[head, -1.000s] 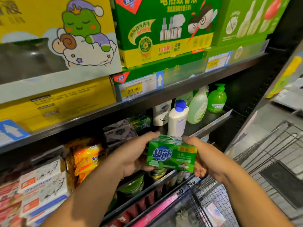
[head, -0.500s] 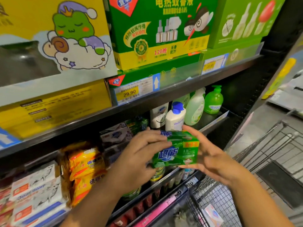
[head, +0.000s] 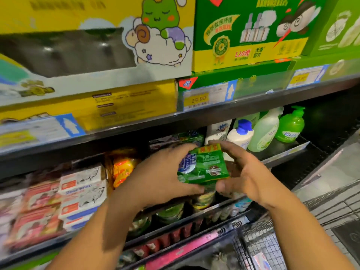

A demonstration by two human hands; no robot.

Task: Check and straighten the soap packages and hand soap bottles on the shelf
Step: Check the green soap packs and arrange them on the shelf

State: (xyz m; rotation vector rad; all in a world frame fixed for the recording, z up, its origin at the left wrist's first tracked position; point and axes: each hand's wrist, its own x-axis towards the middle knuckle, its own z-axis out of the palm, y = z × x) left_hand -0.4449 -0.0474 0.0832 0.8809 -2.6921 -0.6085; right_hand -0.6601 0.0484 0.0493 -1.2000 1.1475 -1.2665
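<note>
Both hands hold one green soap pack (head: 206, 166) in the air in front of the middle shelf (head: 288, 151), its printed face turned to the camera and a little askew. The left hand (head: 161, 176) grips the pack's left end, with fingers curled over the top edge and the thumb under the bottom edge. The right hand (head: 247, 176) grips the right end, its fingers bent round the top corner and its thumb at the lower edge. The pack is not resting on the shelf and covers the foot of the white bottles behind it. On that shelf, to the right, stand a blue-capped white bottle (head: 240, 134), a pale green bottle (head: 263, 133) and a green pump bottle (head: 290, 127), all upright and close together. Left of the hands lie yellow-orange packs (head: 122, 168), then stacked white soap boxes (head: 81, 188) and red packs (head: 39, 211), these blurred. More green packs (head: 191, 136) sit at the back, just above the held one. The shelf above carries a yellow box (head: 97, 36) and a green box (head: 243, 32), with a price tag (head: 198, 99) on the rail below. A wire cart (head: 263, 246) shows at the lower right.
</note>
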